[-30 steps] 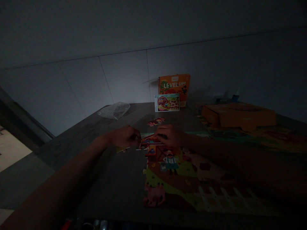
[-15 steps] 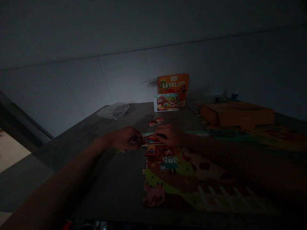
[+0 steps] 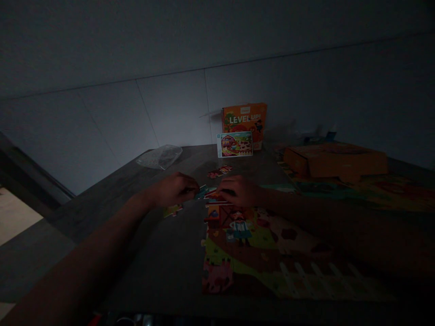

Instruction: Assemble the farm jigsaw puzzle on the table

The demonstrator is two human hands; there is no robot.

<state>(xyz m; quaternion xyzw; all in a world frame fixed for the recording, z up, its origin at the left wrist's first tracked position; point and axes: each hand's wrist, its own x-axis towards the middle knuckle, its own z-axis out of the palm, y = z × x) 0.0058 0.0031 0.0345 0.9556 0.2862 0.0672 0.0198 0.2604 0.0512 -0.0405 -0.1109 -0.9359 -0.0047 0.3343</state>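
Observation:
The scene is very dark. A partly built farm jigsaw puzzle (image 3: 258, 249) lies on the dark table (image 3: 163, 262). My left hand (image 3: 175, 189) is closed in a pinch on a puzzle piece (image 3: 202, 192) at the puzzle's far left corner. My right hand (image 3: 239, 191) rests with curled fingers on the puzzle's top edge, pressing on the pieces there. A loose yellow-green piece (image 3: 172, 210) lies on the table just below my left hand. Two or three loose reddish pieces (image 3: 220, 171) lie beyond my hands.
An orange puzzle box (image 3: 244, 121) stands against the wall with a picture card (image 3: 235, 144) leaning in front. A clear plastic bag (image 3: 159, 156) lies at the back left. An orange box lid (image 3: 335, 160) sits on another colourful puzzle sheet (image 3: 374, 190) at right.
My left hand has shifted its pinched piece slightly right and up against the puzzle's corner. The yellow-green piece under it now shows. My right hand has stayed on the top edge.

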